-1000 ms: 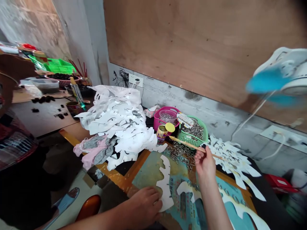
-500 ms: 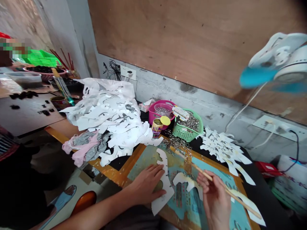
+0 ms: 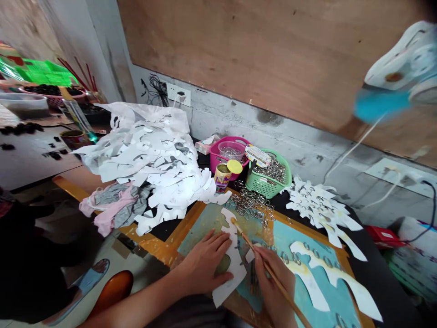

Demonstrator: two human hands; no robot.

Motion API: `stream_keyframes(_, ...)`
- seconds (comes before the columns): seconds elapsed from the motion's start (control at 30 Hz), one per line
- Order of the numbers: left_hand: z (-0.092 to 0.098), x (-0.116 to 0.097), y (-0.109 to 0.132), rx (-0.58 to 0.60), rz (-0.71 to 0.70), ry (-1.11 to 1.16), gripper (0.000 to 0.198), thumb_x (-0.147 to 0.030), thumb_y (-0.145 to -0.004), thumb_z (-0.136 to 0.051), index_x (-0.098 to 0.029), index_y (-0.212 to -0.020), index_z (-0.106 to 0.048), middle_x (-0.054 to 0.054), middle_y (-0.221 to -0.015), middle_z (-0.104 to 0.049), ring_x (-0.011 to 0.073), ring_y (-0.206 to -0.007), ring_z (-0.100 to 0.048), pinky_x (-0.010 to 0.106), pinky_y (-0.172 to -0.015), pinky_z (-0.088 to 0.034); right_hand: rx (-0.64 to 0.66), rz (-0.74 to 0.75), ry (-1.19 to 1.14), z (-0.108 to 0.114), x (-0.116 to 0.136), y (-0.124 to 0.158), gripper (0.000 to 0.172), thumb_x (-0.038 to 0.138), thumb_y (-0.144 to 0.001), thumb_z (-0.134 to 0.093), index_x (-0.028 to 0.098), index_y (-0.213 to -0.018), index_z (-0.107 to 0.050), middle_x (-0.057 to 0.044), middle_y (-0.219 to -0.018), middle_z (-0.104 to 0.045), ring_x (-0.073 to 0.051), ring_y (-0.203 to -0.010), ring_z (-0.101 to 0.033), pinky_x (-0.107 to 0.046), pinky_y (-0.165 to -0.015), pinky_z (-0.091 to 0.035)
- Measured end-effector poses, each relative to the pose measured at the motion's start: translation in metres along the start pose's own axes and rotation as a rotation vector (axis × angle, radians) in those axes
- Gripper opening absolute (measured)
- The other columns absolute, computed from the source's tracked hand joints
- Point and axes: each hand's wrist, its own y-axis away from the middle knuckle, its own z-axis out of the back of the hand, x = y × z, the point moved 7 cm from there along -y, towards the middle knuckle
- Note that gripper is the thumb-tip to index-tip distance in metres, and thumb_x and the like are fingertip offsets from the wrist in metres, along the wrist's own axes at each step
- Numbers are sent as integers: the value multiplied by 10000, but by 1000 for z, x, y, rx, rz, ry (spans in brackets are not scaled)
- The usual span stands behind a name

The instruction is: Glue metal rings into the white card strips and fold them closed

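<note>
My left hand [image 3: 205, 259] lies flat on a curved white cut-out piece [image 3: 237, 269], fingers stretched out, holding it against the board. A thin wooden brush [image 3: 252, 246] is pinched in my right hand [image 3: 275, 278]. Its yellowish tip meets the upper part of that piece. Right of my right hand, a white cut-out with yellow smears [image 3: 337, 269] lies on the blue surface [image 3: 287, 232], with several metal rings at its edge. Another such piece [image 3: 310, 282] lies beside it. Loose metal rings [image 3: 251, 200] are heaped beyond the brush tip.
A large heap of white cut-outs [image 3: 157, 155] covers the left side, near pink and grey cloth [image 3: 116, 205]. Behind stand an open tin [image 3: 222, 177], a pink basket [image 3: 218, 159] and a green basket of rings [image 3: 268, 184]. More cut-outs [image 3: 317, 205] lie right; a fan [image 3: 403, 68] hangs above.
My right hand has moved left, bringing the brush tip from above the rings down onto the white piece. The smeared pieces at right are less covered now. My left hand stays in place.
</note>
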Motion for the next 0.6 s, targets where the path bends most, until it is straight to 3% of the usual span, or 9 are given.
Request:
stream_keyframes(0.27,3,3,1,-54,58,44,862,-524,-641,-789,-173,-1327,-403,174,-1392,-522,339,-1312,-470,563,-1182,-216,102,262,137,-5,27,20,213,191,-911,-573,174,-1072,-711,-95,-1021,-707,-194,-925,-697,-266,-855,-576)
stream_keyframes(0.43,4,2,1,-49,83,38,882,-524,-633,-794,-183,-1330,-376,180,-1416,-498,345,-1326,-455,564,-1172,-234,96,232,156,-6,23,41,229,227,-923,-555,187,-1076,-721,-92,-1032,-702,-189,-904,-697,-234,-831,-576)
stream_keyframes(0.6,4,4,1,-45,105,19,922,-542,-610,-801,-183,-1339,-364,185,-1425,-486,353,-1334,-442,568,-1177,-214,53,316,151,0,38,47,256,187,-906,-553,248,-1084,-726,-53,-955,-733,-182,-819,-721,-224,-786,-589)
